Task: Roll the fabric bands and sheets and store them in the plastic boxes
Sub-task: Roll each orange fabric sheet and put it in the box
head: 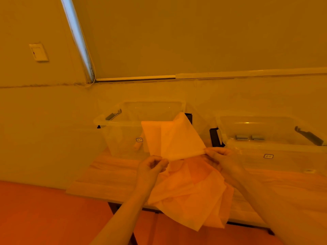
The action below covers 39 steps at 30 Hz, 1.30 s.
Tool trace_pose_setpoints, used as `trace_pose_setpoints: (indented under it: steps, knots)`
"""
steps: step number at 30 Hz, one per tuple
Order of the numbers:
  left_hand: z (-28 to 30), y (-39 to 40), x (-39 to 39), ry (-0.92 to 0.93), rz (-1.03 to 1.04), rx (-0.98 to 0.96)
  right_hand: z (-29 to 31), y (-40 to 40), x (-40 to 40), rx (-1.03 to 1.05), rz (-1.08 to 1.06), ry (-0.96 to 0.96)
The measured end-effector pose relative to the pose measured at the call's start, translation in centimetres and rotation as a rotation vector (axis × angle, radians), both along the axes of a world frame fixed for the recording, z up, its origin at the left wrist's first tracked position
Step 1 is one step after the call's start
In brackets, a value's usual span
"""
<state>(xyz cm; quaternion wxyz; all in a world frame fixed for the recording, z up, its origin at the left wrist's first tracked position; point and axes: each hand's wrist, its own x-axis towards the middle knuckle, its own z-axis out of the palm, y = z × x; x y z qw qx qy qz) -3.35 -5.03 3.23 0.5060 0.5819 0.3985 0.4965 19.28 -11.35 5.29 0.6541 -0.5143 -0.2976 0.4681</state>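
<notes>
Fabric sheet point(174, 138), thin, held raised before the left plastic box point(123, 119), left hand point(152, 165) and right hand point(219, 154) each pinching a lower corner: likely to slip and crease before rolling.

Both hands hold a thin fabric sheet point(174, 138) up above the wooden tabletop point(109, 174): the left hand point(153, 164) pinches its lower edge, the right hand point(221, 156) its right corner. More sheets point(191, 197) lie piled below, draping over the tabletop's near edge. Behind stand two clear plastic boxes, one at centre point(123, 121), one at right point(283, 152).
</notes>
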Motion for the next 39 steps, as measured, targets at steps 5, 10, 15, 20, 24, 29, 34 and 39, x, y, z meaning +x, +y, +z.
trace_pose_setpoints:
  steps: [5, 10, 15, 20, 24, 29, 34, 39]
  knots:
    - [-0.7, -0.2, 0.0, -0.008, 0.079, -0.066, -0.6, 0.5, -0.2, -0.009, -0.016, -0.024]
    - [-0.8, -0.4, 0.0, 0.007, 0.094, -0.073, -1.1, 0.9, -0.4, -0.026, -0.069, -0.07]
    - [-0.9, -0.5, 0.1, -0.052, 0.084, -0.09, -1.3, 1.1, -0.7, -0.043, -0.127, -0.154]
    - [-0.7, -0.7, 0.1, -0.145, 0.013, -0.076, -1.0, 1.4, -0.7, -0.018, -0.187, -0.117]
    - [-0.9, -0.6, 0.1, -0.129, 0.006, -0.059, -0.9, 1.5, -0.8, 0.004, -0.189, -0.085]
    - [-1.3, -0.5, -0.1, -0.02, 0.012, -0.024, -1.4, 1.6, -0.7, -0.018, -0.178, -0.035]
    - [-1.4, -0.7, -0.3, -0.005, 0.014, -0.037, -2.1, 1.1, -0.3, 0.013, -0.132, -0.092]
    - [-1.9, -0.6, -0.6, 0.023, -0.009, -0.097, -1.9, 0.5, 0.0, 0.03, -0.061, -0.292]
